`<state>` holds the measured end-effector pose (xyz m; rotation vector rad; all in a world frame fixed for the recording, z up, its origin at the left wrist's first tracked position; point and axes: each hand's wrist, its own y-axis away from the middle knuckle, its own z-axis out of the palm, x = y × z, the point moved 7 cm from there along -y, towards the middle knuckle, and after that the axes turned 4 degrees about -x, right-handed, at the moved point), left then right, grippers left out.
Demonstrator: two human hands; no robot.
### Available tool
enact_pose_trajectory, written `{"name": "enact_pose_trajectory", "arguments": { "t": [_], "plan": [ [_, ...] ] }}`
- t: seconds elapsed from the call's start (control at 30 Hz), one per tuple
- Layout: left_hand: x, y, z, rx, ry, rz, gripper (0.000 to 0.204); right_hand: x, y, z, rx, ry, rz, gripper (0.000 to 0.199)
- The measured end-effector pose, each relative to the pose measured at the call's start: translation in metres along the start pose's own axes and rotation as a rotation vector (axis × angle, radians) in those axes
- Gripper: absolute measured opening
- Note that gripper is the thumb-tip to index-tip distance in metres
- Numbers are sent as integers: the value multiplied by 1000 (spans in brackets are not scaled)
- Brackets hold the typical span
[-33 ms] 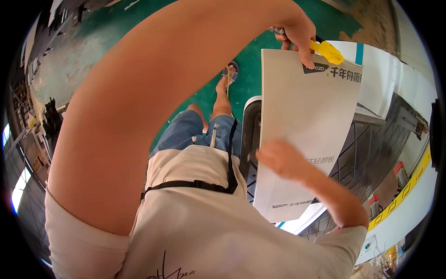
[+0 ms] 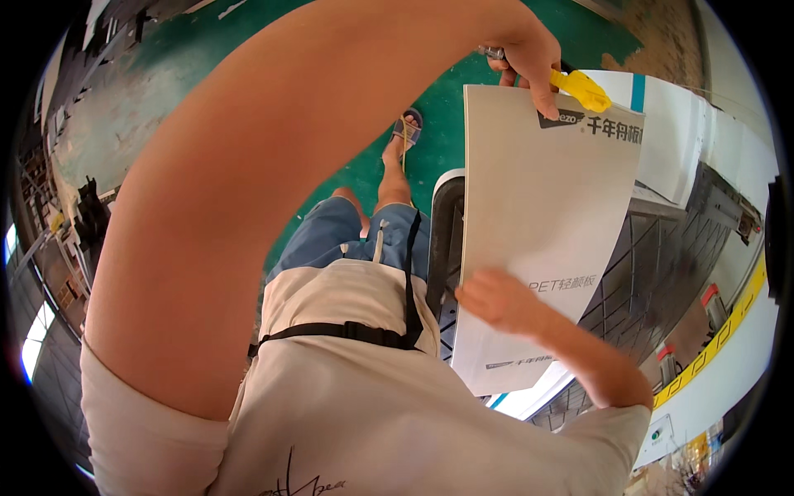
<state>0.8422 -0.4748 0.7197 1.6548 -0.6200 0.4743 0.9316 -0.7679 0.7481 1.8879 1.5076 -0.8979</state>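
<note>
A long whitish panel board (image 2: 542, 194) with dark printing lies on my right, its narrow far end away from me. My left hand (image 2: 533, 66) reaches over to that end, with the thumb pressed on the face and the fingers curled at the edge. Beside the thumb juts a bright yellow, lumpy piece (image 2: 585, 91); a small metal part (image 2: 494, 53) shows at the other side of this hand. What joins them, if anything, is hidden. My right hand (image 2: 496, 299) is closed at the board's left edge, lower down; whatever its fingers hold cannot be seen.
Under the board stands a white machine (image 2: 674, 124) with a dark bed (image 2: 662, 248) and a yellow marked strip (image 2: 719, 335) along its right side. A black rounded rail (image 2: 447, 219) runs between me and the board. Green floor (image 2: 438, 140) shows around my feet.
My right hand has slid a little toward me along the board's left edge, uncovering more of the printing beside it. My left hand stays at the far end.
</note>
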Motion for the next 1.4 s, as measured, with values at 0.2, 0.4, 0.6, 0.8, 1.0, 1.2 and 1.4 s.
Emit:
{"name": "enact_pose_trajectory", "arguments": {
  "t": [0.2, 0.4, 0.6, 0.8, 1.0, 1.2, 1.4],
  "plan": [
    [-1, 13, 6, 279, -21, 53, 49, 26, -13, -43, 250, 135, 212, 26],
    [-62, 9, 6, 285, 128, 70, 39, 93, -91, -159, 563, 407, 243, 11],
    [-80, 48, 34, 228, 310, 21, 38, 100, -111, -144, 438, 433, 104, 16],
    [-72, 52, 33, 382, 220, 36, 42, 13, -24, -25, -40, 203, 45, 26],
    [-66, 45, 35, 422, 225, 55, 43, 67, -69, -96, 296, 318, 199, 17],
    [-65, 59, 57, 571, 95, -226, 46, 83, -86, -125, 488, 395, 183, 16],
    [-35, 58, 134, 699, 278, -84, 54, 7, -14, -8, 252, 331, 220, 23]
  ]
}}
